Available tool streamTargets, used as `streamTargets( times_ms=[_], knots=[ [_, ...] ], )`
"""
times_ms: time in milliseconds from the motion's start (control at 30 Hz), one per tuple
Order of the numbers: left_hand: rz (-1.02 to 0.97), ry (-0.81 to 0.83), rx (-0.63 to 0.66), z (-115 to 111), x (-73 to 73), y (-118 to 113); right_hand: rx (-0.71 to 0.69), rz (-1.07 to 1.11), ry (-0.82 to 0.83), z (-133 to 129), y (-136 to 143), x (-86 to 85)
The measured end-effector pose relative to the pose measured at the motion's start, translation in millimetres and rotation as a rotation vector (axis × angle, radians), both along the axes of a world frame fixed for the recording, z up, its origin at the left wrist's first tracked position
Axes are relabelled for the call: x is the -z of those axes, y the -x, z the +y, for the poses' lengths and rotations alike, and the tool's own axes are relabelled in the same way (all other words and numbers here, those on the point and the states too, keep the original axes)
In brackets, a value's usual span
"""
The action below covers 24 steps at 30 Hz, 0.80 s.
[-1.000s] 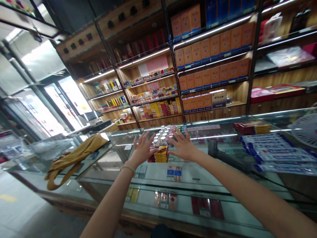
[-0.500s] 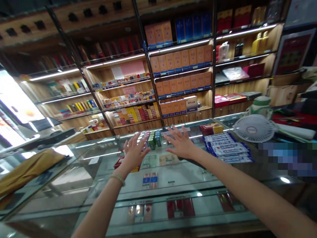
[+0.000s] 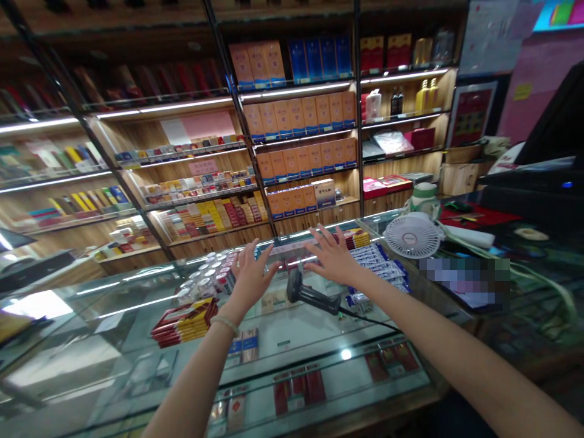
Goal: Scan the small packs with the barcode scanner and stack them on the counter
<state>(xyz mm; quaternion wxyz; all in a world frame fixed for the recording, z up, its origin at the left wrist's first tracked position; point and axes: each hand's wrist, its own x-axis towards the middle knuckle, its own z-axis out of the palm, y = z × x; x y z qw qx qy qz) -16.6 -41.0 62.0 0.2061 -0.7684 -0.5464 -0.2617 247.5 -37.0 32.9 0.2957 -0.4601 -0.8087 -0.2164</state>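
Note:
Both my hands reach forward over a glass display counter [image 3: 314, 328], with nothing in them. My left hand [image 3: 250, 274] has its fingers spread, and a pale bracelet circles that wrist. Close by it are rows of small round-topped containers [image 3: 207, 271] and a stack of red and yellow packets [image 3: 185, 322]. My right hand [image 3: 335, 258] is open too, fingers fanned out. Behind and beside it lie blue and white packets [image 3: 381, 267] and another red and yellow stack [image 3: 357, 238]. Between my forearms a black handheld barcode scanner [image 3: 314, 296] rests on the glass, its cable running right.
A white fan [image 3: 413, 235] and a green and white jug [image 3: 422, 199] stand on the right. Farther right is a dark monitor [image 3: 554, 128]. Shelves with orange boxes [image 3: 296, 117] and blue boxes [image 3: 319, 59] line the back wall. Flat boxes lie inside the counter.
The view has swung to the right, bringing the monitor into sight. The scanner and left-hand packet stack, mostly hidden by my arms before, now show. Both hands stay open.

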Motion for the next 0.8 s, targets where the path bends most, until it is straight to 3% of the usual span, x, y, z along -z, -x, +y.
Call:
streamTargets(
  times_ms=[433, 800],
  knots=[
    [-0.144, 0.020, 0.113, 45, 1.9, -78, 0.135, 0.064, 0.012, 27, -65, -7.4],
    [-0.247, 0.127, 0.007, 63, 4.2, -143, 0.253, 0.094, -0.016, 64, -102, 4.8]
  ],
)
